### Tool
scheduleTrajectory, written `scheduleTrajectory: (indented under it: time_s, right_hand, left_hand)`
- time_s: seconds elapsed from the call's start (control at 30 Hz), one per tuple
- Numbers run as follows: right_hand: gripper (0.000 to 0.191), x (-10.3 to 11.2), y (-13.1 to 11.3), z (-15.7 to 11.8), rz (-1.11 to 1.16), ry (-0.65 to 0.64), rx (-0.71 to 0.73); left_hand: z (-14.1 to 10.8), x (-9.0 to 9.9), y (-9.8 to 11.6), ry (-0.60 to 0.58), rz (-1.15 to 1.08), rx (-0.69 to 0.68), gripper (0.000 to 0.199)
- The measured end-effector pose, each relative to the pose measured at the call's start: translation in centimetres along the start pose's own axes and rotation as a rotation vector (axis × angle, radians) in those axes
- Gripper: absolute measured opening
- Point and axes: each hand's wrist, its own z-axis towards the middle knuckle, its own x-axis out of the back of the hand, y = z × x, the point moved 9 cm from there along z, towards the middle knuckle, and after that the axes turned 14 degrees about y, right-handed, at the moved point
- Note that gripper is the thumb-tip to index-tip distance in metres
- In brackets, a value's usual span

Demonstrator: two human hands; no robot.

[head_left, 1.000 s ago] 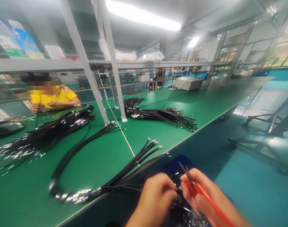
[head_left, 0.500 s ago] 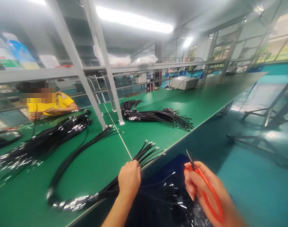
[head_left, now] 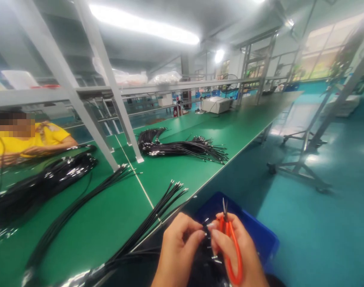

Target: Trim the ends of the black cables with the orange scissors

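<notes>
Orange-handled scissors (head_left: 234, 255) lie in my right hand (head_left: 240, 247), blades pointing up and slightly apart. The thumb and fingertips of that hand also come together close to my left hand (head_left: 182, 245). My left hand is closed in a pinch on what looks like the end of a black cable, mostly hidden by the fingers. Beside it, a bundle of black cables (head_left: 140, 227) with silvery tips lies along the table edge, curving off to the lower left. Below both hands is a blue bin (head_left: 253, 231) with dark, shiny-tipped pieces in it.
On the green table (head_left: 167, 171) lie another black cable bundle (head_left: 182, 147) and a large cable heap (head_left: 47, 175) at left. Grey shelf posts (head_left: 122, 107) rise from the table. A co-worker in a yellow shirt (head_left: 50, 137) sits across. A wheeled stand (head_left: 301, 163) is at right.
My left hand has left the cable bundle and moved right, closing in a pinch. My right hand has come left with the scissors, so the hands now meet over the bin. The view has turned right.
</notes>
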Motion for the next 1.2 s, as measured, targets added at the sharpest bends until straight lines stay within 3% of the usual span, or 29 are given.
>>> scheduleTrajectory:
  time_s: [0.13, 0.53, 0.67, 0.8, 0.93, 1.0, 1.2]
  right_hand:
    - [0.036, -0.2, -0.5, -0.7, 0.053, 0.076, 0.056]
    - [0.028, -0.8, -1.1, -1.4, 0.053, -0.022, 0.100]
    - [0.023, -1.3, 0.1, -1.5, 0.115, -0.101, -0.069]
    - [0.019, -2.3, 2.1, -2.4, 0.202, -0.151, -0.303]
    - [0.023, -2.5, 2.6, -2.4, 0.254, -0.107, -0.258]
    - [0.021, -2.6, 2.6, -2.4, 0.247, -0.120, -0.230]
    - [0.015, -3.3, 2.3, -2.8, 0.261, -0.203, -0.343]
  left_hand:
    - [-0.7, -0.7, -2.6, -0.127, -0.194, 0.223, 0.015]
    - [-1.6, -0.3, -2.8, -0.102, -0.132, 0.288, 0.017]
    - [-2.1, -0.9, -2.9, -0.162, -0.258, 0.341, 0.017]
    - [-2.1, -1.0, -2.1, -0.105, -0.417, 0.355, 0.021]
    - [-1.5, -0.2, -0.9, 0.010, -0.312, 0.260, 0.017]
    - [-1.2, 0.3, -0.9, 0.059, -0.319, 0.282, 0.017]
    - [-1.0, -0.3, -1.3, -0.029, -0.508, 0.415, 0.019]
